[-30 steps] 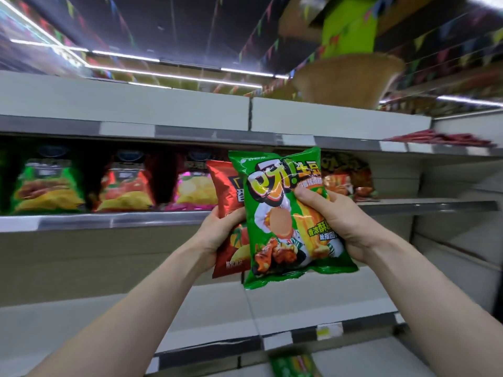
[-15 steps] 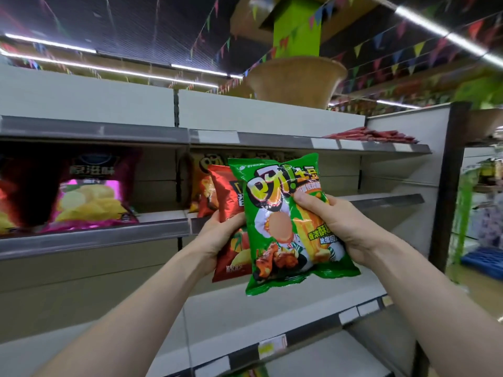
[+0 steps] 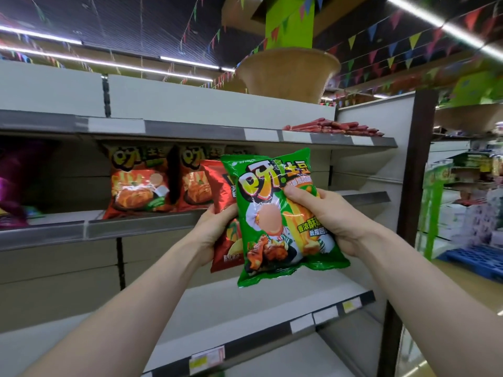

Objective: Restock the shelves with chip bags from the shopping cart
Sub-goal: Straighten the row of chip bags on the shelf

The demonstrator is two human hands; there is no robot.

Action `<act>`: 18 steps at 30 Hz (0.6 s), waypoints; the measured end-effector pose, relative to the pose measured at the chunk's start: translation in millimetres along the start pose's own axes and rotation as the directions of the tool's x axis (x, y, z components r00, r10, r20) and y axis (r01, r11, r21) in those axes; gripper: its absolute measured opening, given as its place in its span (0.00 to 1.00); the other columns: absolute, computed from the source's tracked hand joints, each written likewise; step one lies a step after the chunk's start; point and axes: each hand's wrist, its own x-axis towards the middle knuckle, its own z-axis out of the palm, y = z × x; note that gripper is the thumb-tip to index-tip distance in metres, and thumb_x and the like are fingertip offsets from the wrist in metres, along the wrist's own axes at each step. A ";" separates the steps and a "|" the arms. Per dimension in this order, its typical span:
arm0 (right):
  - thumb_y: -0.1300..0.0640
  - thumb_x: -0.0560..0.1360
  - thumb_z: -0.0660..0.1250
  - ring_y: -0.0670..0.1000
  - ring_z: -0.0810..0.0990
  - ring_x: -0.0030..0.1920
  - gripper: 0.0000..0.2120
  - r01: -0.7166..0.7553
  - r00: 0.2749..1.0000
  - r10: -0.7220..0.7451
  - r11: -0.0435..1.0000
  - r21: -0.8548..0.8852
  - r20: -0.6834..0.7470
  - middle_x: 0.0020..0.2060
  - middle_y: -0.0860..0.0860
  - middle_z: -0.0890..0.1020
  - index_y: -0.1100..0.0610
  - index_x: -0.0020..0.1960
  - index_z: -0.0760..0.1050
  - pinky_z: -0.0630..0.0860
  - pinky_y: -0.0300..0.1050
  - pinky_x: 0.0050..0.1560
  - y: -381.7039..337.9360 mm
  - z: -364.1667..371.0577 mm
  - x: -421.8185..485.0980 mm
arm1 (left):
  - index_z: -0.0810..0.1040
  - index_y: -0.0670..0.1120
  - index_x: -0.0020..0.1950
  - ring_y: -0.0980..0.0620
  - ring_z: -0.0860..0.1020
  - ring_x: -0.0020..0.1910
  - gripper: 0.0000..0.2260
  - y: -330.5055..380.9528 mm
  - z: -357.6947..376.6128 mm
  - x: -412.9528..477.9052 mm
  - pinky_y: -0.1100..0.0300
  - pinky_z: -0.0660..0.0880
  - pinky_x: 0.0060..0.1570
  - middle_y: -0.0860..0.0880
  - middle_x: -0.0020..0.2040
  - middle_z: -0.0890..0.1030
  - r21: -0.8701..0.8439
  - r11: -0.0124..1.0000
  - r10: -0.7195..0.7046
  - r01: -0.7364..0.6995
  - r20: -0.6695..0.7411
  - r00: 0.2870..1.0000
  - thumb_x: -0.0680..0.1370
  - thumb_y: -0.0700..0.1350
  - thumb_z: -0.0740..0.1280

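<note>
A green chip bag (image 3: 275,221) overlaps a red chip bag (image 3: 224,221) — both upright, held before the shelf (image 3: 136,227).

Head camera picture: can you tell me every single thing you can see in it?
green bag: 1, green, held up in front of the shelves
red bag: 1, red, right behind the green bag
orange bags: 2 plainly seen, orange, standing on the middle shelf
purple bag: 1, purple, blurred, far left on that shelf
sausages: a pile, red, top shelf, right end
shelves: several levels, white and grey, across the view
basket: 1, tan, above the shelves
pillar: 1, green, above the basket
flags: many, mixed colours, under the ceiling
pallet: 1, blue, floor at right
left hand: 1, grips the red bag
right hand: 1, fingers curled over the green bag
</note>
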 end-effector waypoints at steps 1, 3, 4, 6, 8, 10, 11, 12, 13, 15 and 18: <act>0.49 0.66 0.73 0.53 0.85 0.36 0.19 -0.001 1.000 0.001 1.000 0.010 -0.001 0.42 0.57 0.86 0.58 0.51 0.77 0.82 0.44 0.36 1.5 -9.0 4.8 | 0.77 0.46 0.61 0.47 0.84 0.40 0.21 -2.1 7.0 7.9 0.56 0.80 0.39 0.44 0.46 0.85 0.003 1.000 -0.003 0.004 -0.003 1.000 0.70 0.47 0.75; 0.50 0.69 0.72 0.52 0.85 0.34 0.15 -0.001 1.000 0.001 1.000 0.028 -0.004 0.41 0.57 0.86 0.58 0.50 0.78 0.82 0.43 0.34 4.9 -25.6 15.9 | 0.77 0.46 0.61 0.47 0.84 0.40 0.18 -5.1 18.1 23.9 0.55 0.80 0.40 0.44 0.46 0.85 0.023 1.000 -0.006 0.006 -0.012 1.000 0.73 0.46 0.74; 0.50 0.70 0.72 0.53 0.85 0.34 0.14 -0.004 1.000 0.004 0.999 0.033 -0.006 0.42 0.57 0.86 0.58 0.50 0.78 0.82 0.44 0.35 7.1 -33.8 22.6 | 0.77 0.46 0.62 0.46 0.84 0.41 0.20 -6.4 22.8 32.3 0.54 0.80 0.41 0.43 0.46 0.85 0.037 0.999 -0.008 0.009 -0.017 1.000 0.72 0.46 0.75; 0.51 0.71 0.72 0.53 0.85 0.35 0.14 -0.014 1.000 0.014 0.999 0.034 0.000 0.42 0.58 0.86 0.58 0.51 0.78 0.82 0.44 0.35 12.0 -48.3 38.0 | 0.76 0.45 0.62 0.44 0.84 0.43 0.21 -8.8 29.3 52.4 0.52 0.81 0.44 0.43 0.47 0.85 0.061 0.998 0.003 -0.001 -0.033 0.999 0.71 0.46 0.75; 0.50 0.70 0.72 0.54 0.85 0.35 0.15 -0.020 1.000 0.020 0.999 0.027 0.011 0.43 0.59 0.86 0.58 0.52 0.77 0.82 0.45 0.34 17.0 -61.0 54.2 | 0.76 0.45 0.62 0.44 0.84 0.44 0.20 -10.8 35.2 72.6 0.51 0.81 0.46 0.42 0.48 0.85 0.087 0.996 0.018 -0.013 -0.056 0.998 0.72 0.46 0.74; 0.49 0.68 0.72 0.54 0.85 0.35 0.18 -0.027 1.000 0.027 0.999 0.024 0.001 0.42 0.59 0.86 0.59 0.53 0.77 0.82 0.45 0.34 19.9 -71.2 70.5 | 0.77 0.45 0.60 0.46 0.84 0.39 0.17 -8.8 41.2 89.8 0.55 0.81 0.40 0.43 0.46 0.85 0.119 0.992 0.039 -0.030 -0.075 0.996 0.73 0.46 0.74; 0.49 0.67 0.72 0.54 0.85 0.34 0.19 -0.032 0.999 0.032 0.999 0.027 -0.003 0.42 0.59 0.86 0.59 0.53 0.77 0.82 0.46 0.34 21.0 -76.6 81.3 | 0.77 0.44 0.59 0.48 0.84 0.36 0.16 -7.7 43.9 100.8 0.57 0.81 0.36 0.43 0.44 0.85 0.126 0.991 0.048 -0.038 -0.084 0.995 0.73 0.45 0.73; 0.49 0.68 0.72 0.54 0.85 0.34 0.19 -0.039 0.999 0.039 0.999 0.031 -0.004 0.42 0.59 0.86 0.60 0.53 0.77 0.83 0.46 0.34 21.3 -82.0 92.6 | 0.77 0.44 0.58 0.49 0.83 0.33 0.15 -6.7 46.9 112.2 0.58 0.80 0.33 0.43 0.43 0.85 0.128 0.991 0.053 -0.040 -0.100 0.994 0.73 0.45 0.73; 0.49 0.68 0.72 0.55 0.85 0.34 0.20 -0.044 0.999 0.044 0.998 0.036 -0.005 0.42 0.59 0.86 0.60 0.54 0.77 0.83 0.47 0.35 21.1 -87.4 104.1 | 0.78 0.43 0.58 0.49 0.83 0.32 0.15 -4.6 48.9 124.4 0.58 0.80 0.33 0.44 0.41 0.85 0.129 0.991 0.052 -0.037 -0.119 0.992 0.73 0.45 0.74; 0.47 0.66 0.73 0.56 0.85 0.35 0.22 -0.059 0.998 0.059 0.998 0.027 -0.005 0.42 0.60 0.86 0.61 0.53 0.78 0.83 0.50 0.38 19.5 -96.9 127.4 | 0.79 0.41 0.56 0.48 0.83 0.32 0.17 3.0 50.6 148.8 0.58 0.80 0.33 0.44 0.38 0.85 0.137 0.990 0.042 -0.019 -0.162 0.986 0.71 0.47 0.75; 0.44 0.63 0.73 0.57 0.85 0.37 0.25 -0.078 0.997 0.079 0.996 -0.040 0.021 0.43 0.60 0.86 0.61 0.51 0.81 0.83 0.50 0.42 21.0 -106.8 159.2 | 0.81 0.40 0.50 0.49 0.82 0.28 0.14 10.5 46.9 177.6 0.59 0.79 0.30 0.44 0.33 0.84 0.145 0.989 0.023 0.006 -0.197 0.980 0.71 0.49 0.75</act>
